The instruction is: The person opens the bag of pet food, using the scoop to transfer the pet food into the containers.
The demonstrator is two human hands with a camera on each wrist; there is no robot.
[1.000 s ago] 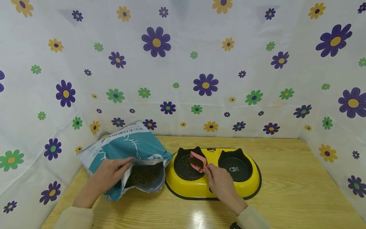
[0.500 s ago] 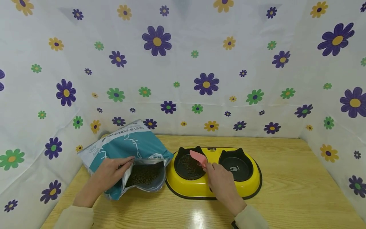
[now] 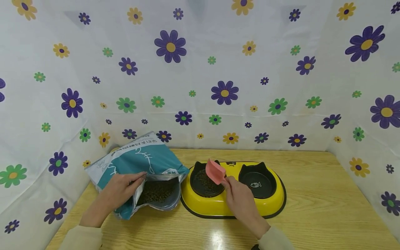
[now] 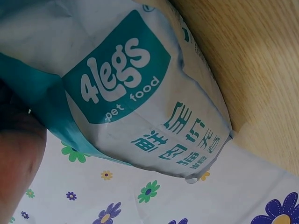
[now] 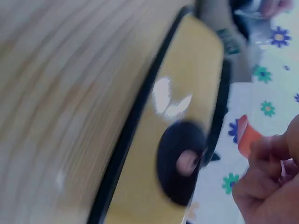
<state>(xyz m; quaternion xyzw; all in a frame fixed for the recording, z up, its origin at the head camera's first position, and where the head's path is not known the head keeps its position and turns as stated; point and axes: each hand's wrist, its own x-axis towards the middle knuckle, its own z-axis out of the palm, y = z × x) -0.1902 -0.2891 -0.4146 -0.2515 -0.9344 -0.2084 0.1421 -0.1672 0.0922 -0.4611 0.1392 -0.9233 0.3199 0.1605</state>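
Note:
My left hand (image 3: 120,190) pinches the upper lip of a teal and white pet food bag (image 3: 147,156), which lies tilted with its mouth facing me. Brown kibble (image 3: 157,191) shows inside the opening. In my right hand (image 3: 242,199) is the handle of a pink scoop (image 3: 215,171), held over the left bowl (image 3: 195,185) of a yellow double feeder (image 3: 206,208). No kibble shows in the scoop. Some kibble lies in that black, cat-eared bowl. The right wrist view has my curled fingers (image 5: 264,172) around the scoop's handle. The left wrist view shows the bag's printed front (image 4: 126,79).
The feeder's right bowl (image 3: 257,182) has a white fishbone print on its bottom. The wooden table (image 3: 322,201) meets a flower-printed cloth (image 3: 193,69) along the back and sides. The bag stands close against the feeder's left end.
My right hand has turned the scoop over the left bowl and partly back, and the kibble seen in it earlier is gone from it. The left hand and bag have stayed put.

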